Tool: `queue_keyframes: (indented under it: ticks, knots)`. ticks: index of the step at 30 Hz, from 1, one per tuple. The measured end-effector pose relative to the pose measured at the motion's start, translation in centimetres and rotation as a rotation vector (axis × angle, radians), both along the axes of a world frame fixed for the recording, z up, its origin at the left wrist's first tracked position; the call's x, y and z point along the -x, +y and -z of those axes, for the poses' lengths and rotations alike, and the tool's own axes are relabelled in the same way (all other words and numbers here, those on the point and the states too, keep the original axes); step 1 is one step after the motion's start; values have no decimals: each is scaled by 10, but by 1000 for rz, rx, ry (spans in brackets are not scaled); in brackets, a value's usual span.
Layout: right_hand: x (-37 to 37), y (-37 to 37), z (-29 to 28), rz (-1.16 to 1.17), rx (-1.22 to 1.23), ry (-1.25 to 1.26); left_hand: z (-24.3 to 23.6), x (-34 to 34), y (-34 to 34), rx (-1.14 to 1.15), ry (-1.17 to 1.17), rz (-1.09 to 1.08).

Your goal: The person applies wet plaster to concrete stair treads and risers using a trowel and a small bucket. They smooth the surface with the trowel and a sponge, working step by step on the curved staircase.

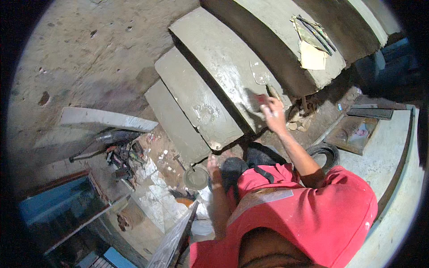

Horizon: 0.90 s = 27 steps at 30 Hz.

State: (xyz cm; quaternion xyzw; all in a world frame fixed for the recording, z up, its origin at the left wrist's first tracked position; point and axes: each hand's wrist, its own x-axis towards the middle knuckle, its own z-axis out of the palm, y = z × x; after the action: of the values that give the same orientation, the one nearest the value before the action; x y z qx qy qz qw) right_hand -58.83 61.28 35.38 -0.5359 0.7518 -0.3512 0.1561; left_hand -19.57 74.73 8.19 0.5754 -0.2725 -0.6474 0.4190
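Wet grey cement steps [219,62] rise up and to the right in front of me. My right hand [274,114] is closed around a small dark-red object [259,98], blurred and held low over a step; its kind is unclear. Just beyond that hand, a trowel [260,75] lies on the same step, its handle pointing back toward my fingers. My left hand [213,163] is by the near corner of a lower step, fingers extended and nothing visible in them. Beside it stands a round bucket [196,177] of grey mix. Shiny wet patches mark two treads.
A piece of cardboard with dark sticks [313,54] lies on an upper step. A rough wall [89,58] borders the left side. Rubble and scraps [129,161] litter the floor at left. A tire [325,156] and a framed picture [353,134] are at right.
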Motion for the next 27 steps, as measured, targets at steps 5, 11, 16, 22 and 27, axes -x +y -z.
queue_keyframes:
  ticks: [5, 11, 16, 22, 27]
  knots:
    - [109, 20, 32, 51, -199, 101, -36, -4, 54, -258, -520, -116]
    - [176, -24, 71, -273, -432, -99, -41, 10, 231, -540, -1100, 285]
    - [187, -39, 85, -297, -417, -287, -30, 89, 325, -621, -1472, 148]
    - [182, -36, 92, -278, -81, -53, -35, 130, 372, -710, -1130, 69]
    - [138, -73, 61, -44, 11, -231, -21, 88, 372, -697, -960, -153]
